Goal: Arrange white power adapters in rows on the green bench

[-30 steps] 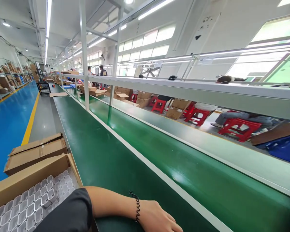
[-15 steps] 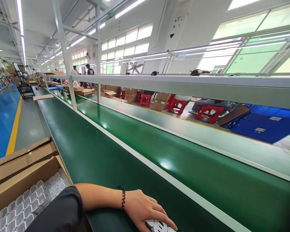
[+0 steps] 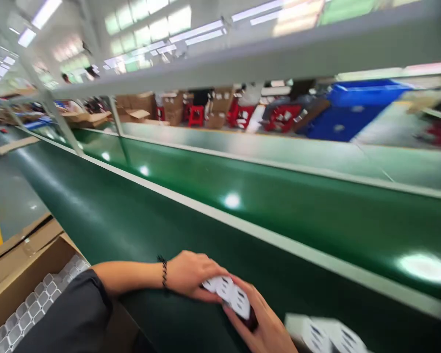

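Note:
A white power strip (image 3: 225, 288) with dark slots on its face lies across both hands, low in the middle of the head view. My left hand (image 3: 193, 273), a dark coiled band at its wrist, is closed around the strip's left end. Wrapped about the strip's right end is my right hand (image 3: 260, 314), thumb on the near side and fingers on the far side. To the right of that hand, at the bottom edge, sit more white slotted pieces (image 3: 329, 336), blurred and partly cut off.
Beneath the hands runs a dark green belt surface (image 3: 132, 230), with a pale rail (image 3: 191, 200) along its far side. An open carton (image 3: 55, 255) of clear, rounded-square plastic pieces (image 3: 33, 306) stands at the left. Overhead crosses a grey beam (image 3: 242, 66); a blue bin (image 3: 347, 115) lies beyond.
My right hand has come into view and taken hold of the strip's right end. The view has swung right and down, bringing in the white pieces at the lower right.

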Action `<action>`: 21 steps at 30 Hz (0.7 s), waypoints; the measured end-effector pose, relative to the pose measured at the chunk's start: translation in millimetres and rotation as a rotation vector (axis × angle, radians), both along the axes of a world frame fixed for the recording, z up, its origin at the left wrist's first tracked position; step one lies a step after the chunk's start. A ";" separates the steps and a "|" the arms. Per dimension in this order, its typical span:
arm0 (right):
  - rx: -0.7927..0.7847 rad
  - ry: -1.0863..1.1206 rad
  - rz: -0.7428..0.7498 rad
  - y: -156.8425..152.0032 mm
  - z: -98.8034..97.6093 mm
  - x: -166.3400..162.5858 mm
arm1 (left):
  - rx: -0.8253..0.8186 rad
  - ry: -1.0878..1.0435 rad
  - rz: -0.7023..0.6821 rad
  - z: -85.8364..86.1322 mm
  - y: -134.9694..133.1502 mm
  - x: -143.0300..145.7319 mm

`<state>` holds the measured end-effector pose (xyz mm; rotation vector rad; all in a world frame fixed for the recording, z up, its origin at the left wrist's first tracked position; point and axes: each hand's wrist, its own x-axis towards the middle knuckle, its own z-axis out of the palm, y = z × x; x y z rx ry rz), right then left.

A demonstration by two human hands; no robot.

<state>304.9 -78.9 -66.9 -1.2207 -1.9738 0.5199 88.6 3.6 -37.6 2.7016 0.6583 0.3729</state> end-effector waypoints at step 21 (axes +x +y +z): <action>-0.181 0.189 0.007 1.1 0.2 1.2 | -0.248 -0.070 -0.270 5.6 39.8 -9.6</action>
